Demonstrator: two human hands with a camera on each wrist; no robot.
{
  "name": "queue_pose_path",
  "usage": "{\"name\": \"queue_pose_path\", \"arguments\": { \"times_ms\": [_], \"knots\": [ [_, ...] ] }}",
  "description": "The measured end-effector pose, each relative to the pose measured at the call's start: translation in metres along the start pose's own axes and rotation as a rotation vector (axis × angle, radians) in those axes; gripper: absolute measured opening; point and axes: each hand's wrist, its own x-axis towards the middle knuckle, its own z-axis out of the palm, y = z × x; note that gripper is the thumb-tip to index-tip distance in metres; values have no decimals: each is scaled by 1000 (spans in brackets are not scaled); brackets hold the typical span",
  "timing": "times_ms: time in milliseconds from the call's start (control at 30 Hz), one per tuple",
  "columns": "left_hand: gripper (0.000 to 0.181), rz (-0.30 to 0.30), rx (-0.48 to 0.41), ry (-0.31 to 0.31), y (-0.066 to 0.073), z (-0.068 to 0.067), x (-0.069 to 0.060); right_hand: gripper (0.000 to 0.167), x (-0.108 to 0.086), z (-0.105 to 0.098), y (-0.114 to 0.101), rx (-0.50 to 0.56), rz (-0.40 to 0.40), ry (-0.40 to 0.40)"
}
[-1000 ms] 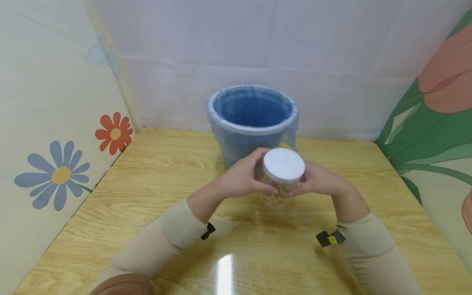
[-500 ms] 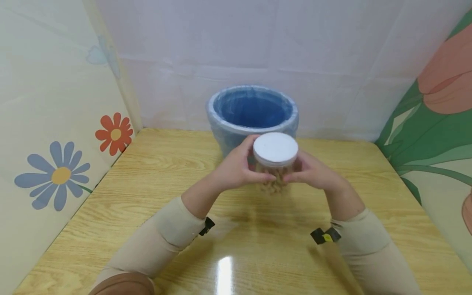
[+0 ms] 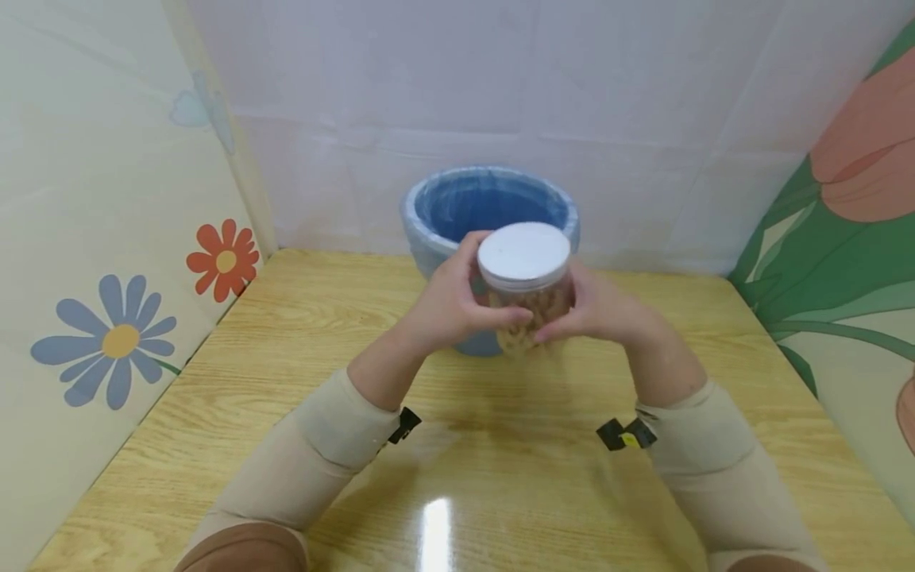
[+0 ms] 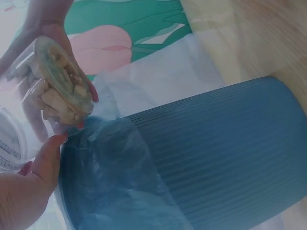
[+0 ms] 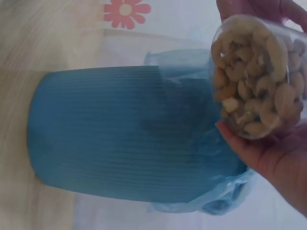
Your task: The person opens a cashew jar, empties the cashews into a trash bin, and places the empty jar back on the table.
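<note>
A clear jar of cashews [image 3: 532,298] with a white lid [image 3: 524,253] is held up between both hands, in front of the near rim of a blue bin [image 3: 422,226]. The left hand [image 3: 450,306] grips its left side, thumb across the front. From the right, the right hand [image 3: 604,308] grips it, the thumb tips close together. In the right wrist view, cashews [image 5: 254,81] fill the jar's lower part beside the ribbed bin [image 5: 115,134]. The left wrist view shows the jar [image 4: 57,86] tilted near the bin's bag-covered rim.
The bin, lined with a translucent blue bag [image 4: 124,182], stands at the back of the wood-grain table [image 3: 300,318]. A pale cloth wall [image 3: 393,79] rises behind it, with flower-printed panels at left and right.
Both hands have lifted the jar and carried it away from the body and slightly left, so it now overlaps the bin's near rim in the head view. The bin has not moved.
</note>
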Motion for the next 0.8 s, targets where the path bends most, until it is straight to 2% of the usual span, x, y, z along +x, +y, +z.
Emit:
{"name": "queue_pose_path", "arguments": {
  "times_ms": [133, 333, 467, 667, 800],
  "knots": [
    [81, 22, -4, 30, 13, -1, -2, 95, 5, 0, -7, -38, -33, 41],
    [80, 53, -52, 38, 18, -4, -3, 93, 9, 4, -10, -90, -47, 145],
    [80, 60, -84, 48, 18, -7, -2, 92, 9, 7, -11, -117, -40, 206],
    [82, 70, -131, 72, 14, -6, -1, 90, 12, 7, -17, -167, -35, 247],
    [83, 86, -173, 62, 1, -6, 4, 89, 12, 5, -20, -200, -47, 251]
  ]
}}
